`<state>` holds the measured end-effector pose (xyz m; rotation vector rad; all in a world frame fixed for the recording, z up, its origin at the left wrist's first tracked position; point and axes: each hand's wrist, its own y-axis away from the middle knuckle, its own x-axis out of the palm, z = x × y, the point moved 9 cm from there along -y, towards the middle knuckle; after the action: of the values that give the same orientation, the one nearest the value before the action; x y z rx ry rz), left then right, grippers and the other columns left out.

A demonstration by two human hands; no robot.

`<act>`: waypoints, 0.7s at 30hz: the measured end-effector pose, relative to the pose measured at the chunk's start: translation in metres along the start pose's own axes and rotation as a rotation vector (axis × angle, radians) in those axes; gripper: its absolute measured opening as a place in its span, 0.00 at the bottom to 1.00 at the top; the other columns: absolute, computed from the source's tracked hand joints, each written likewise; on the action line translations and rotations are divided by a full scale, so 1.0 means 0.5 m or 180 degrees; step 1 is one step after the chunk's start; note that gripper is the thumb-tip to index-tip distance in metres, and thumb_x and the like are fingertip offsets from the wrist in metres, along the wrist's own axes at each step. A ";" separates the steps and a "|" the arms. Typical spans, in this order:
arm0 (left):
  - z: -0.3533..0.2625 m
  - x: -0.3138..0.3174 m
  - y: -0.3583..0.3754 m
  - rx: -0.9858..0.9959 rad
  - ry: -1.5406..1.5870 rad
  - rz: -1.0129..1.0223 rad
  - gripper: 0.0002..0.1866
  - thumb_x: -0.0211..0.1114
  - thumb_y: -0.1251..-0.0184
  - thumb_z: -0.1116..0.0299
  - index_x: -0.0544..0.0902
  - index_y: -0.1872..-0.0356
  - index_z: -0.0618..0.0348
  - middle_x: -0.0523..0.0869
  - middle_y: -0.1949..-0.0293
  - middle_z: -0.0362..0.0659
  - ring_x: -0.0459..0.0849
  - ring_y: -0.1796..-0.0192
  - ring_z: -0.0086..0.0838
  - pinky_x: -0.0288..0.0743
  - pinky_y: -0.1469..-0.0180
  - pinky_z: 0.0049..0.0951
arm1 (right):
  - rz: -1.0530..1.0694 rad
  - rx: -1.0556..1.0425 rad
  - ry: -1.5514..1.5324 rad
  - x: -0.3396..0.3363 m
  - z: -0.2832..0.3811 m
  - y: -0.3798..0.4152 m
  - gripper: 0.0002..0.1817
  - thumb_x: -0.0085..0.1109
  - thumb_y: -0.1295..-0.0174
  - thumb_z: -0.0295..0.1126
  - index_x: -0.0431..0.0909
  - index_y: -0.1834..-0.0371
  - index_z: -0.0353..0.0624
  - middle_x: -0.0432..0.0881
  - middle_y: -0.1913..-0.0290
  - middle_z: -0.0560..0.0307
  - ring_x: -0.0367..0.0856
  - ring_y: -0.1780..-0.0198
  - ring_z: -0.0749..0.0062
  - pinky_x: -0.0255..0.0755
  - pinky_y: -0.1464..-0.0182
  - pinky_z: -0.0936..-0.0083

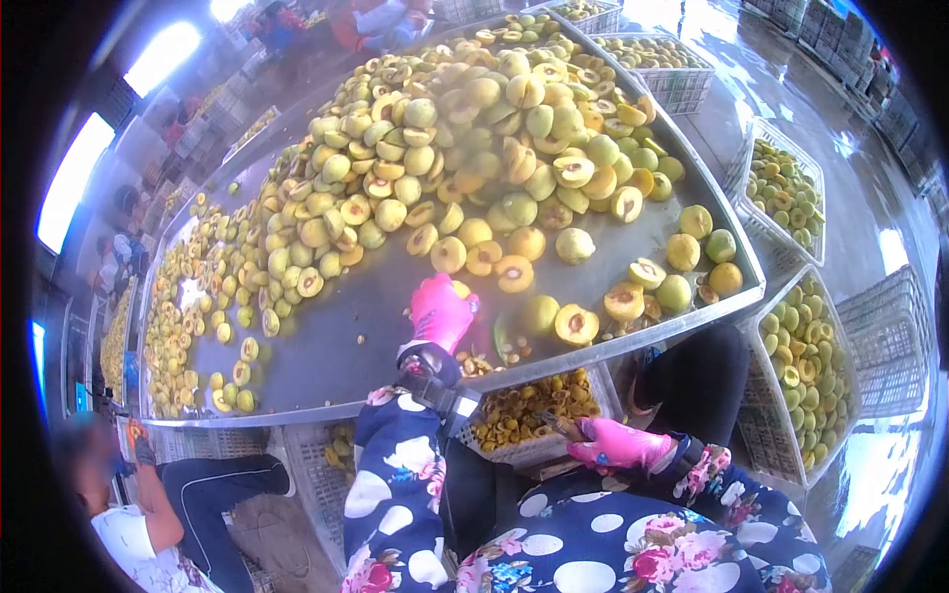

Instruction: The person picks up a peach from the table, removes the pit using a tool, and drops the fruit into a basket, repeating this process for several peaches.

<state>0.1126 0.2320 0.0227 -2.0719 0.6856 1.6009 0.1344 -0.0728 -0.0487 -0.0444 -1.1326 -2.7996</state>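
Note:
My left hand [442, 314], in a pink glove, is over the near part of the metal table [336, 361]. Its fingers are curled, and a yellow peach half [462, 290] shows at their tips, partly covered by the glove. Cut peach halves [514, 273] with brown centres lie just beyond it. Low in front of my lap, my right hand [623, 444], also pink-gloved, is closed around a small narrow tool [558, 425] whose exact kind I cannot make out. The tool's end points left, above a crate of brownish-yellow fruit scraps [534, 400].
A large heap of yellow-green peaches [395, 163] covers much of the table. Crates of fruit [806, 371] stand along its right side, beside an empty-looking grey crate [885, 341]. A co-worker [148, 504] sits at the lower left. The table's raised rim [593, 353] runs in front of me.

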 end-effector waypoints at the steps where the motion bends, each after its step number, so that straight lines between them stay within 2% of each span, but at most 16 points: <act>1: -0.009 0.000 0.001 0.0138 -0.0016 -0.0062 0.24 0.64 0.41 0.55 0.76 0.52 0.64 0.84 0.62 0.52 0.84 0.64 0.38 0.79 0.63 0.34 | 0.0089 -0.0041 -0.0246 -0.001 0.003 0.007 0.14 0.52 0.36 0.41 0.67 0.62 0.40 0.69 0.76 0.66 0.68 0.80 0.84 0.63 0.79 0.85; 4: 0.031 0.064 0.057 -0.0954 0.4186 0.1082 0.23 0.60 0.37 0.55 0.75 0.48 0.62 0.83 0.59 0.53 0.84 0.62 0.40 0.80 0.67 0.33 | 0.0036 -0.0197 -0.0641 -0.016 0.028 0.036 0.14 0.52 0.36 0.39 0.67 0.58 0.40 0.70 0.76 0.66 0.67 0.80 0.85 0.64 0.78 0.86; 5: 0.016 0.067 0.092 -0.0989 0.5428 0.1743 0.26 0.53 0.34 0.53 0.71 0.43 0.62 0.80 0.56 0.55 0.83 0.62 0.43 0.80 0.69 0.30 | 0.0074 -0.0352 -0.0720 -0.017 0.043 0.040 0.14 0.52 0.36 0.39 0.67 0.57 0.40 0.70 0.76 0.66 0.68 0.80 0.85 0.64 0.78 0.86; 8: -0.033 0.009 0.194 -0.1214 0.6719 0.1939 0.30 0.48 0.33 0.48 0.67 0.40 0.65 0.78 0.53 0.58 0.82 0.61 0.45 0.80 0.67 0.32 | 0.0164 -0.0689 -0.0737 -0.012 0.095 0.055 0.13 0.52 0.35 0.37 0.67 0.56 0.40 0.70 0.76 0.66 0.68 0.80 0.85 0.64 0.77 0.86; 9: -0.044 0.006 0.223 -0.1339 0.7129 0.2016 0.34 0.45 0.32 0.46 0.65 0.40 0.68 0.77 0.51 0.60 0.81 0.59 0.47 0.79 0.62 0.37 | 0.0151 -0.0729 -0.0588 -0.008 0.125 0.063 0.12 0.52 0.35 0.37 0.67 0.56 0.41 0.70 0.77 0.66 0.68 0.80 0.85 0.64 0.77 0.86; 10: -0.048 0.008 0.252 -0.1636 0.7397 0.1983 0.33 0.45 0.32 0.47 0.67 0.41 0.70 0.77 0.51 0.59 0.80 0.55 0.48 0.78 0.57 0.41 | 0.0129 -0.0769 -0.0437 -0.003 0.152 0.070 0.12 0.51 0.35 0.36 0.67 0.56 0.41 0.70 0.77 0.66 0.68 0.80 0.85 0.64 0.77 0.86; 12: -0.052 0.012 0.288 -0.1445 0.7488 0.1882 0.30 0.45 0.31 0.49 0.70 0.44 0.70 0.78 0.53 0.58 0.79 0.54 0.46 0.76 0.54 0.42 | 0.0003 -0.0955 -0.0147 0.006 0.188 0.074 0.11 0.51 0.35 0.36 0.67 0.58 0.41 0.70 0.78 0.66 0.69 0.80 0.84 0.64 0.77 0.84; 14: -0.057 0.023 0.322 -0.1947 0.7437 0.1488 0.28 0.45 0.30 0.51 0.71 0.45 0.69 0.79 0.54 0.56 0.79 0.53 0.44 0.75 0.52 0.41 | -0.0177 -0.1109 0.0231 0.013 0.208 0.076 0.11 0.52 0.35 0.36 0.67 0.59 0.40 0.70 0.79 0.65 0.69 0.80 0.83 0.64 0.77 0.83; 15: -0.061 0.026 0.337 -0.2191 0.7404 0.1296 0.27 0.45 0.30 0.52 0.72 0.46 0.69 0.79 0.54 0.56 0.79 0.53 0.43 0.75 0.51 0.41 | -0.0436 -0.1416 0.0698 0.011 0.227 0.082 0.12 0.53 0.37 0.36 0.67 0.60 0.39 0.73 0.79 0.60 0.72 0.79 0.80 0.66 0.76 0.78; 18: -0.087 0.017 0.357 -0.1899 0.7154 0.1313 0.25 0.46 0.29 0.54 0.73 0.47 0.68 0.80 0.54 0.55 0.79 0.53 0.42 0.73 0.48 0.40 | -0.0480 -0.1314 0.0936 0.023 0.237 0.088 0.13 0.53 0.38 0.36 0.67 0.60 0.36 0.78 0.74 0.39 0.81 0.71 0.50 0.71 0.70 0.63; 21: -0.104 0.006 0.368 -0.1680 0.7216 0.1293 0.24 0.45 0.28 0.57 0.70 0.45 0.69 0.79 0.52 0.56 0.79 0.53 0.41 0.73 0.47 0.38 | -0.0680 -0.1742 0.1150 0.030 0.245 0.093 0.13 0.53 0.39 0.36 0.67 0.60 0.36 0.78 0.73 0.39 0.81 0.69 0.46 0.71 0.69 0.62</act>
<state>0.0387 0.0558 0.0253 -3.4119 1.2126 -1.5269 0.1233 -0.0226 0.0727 0.5359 -0.2940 -3.0356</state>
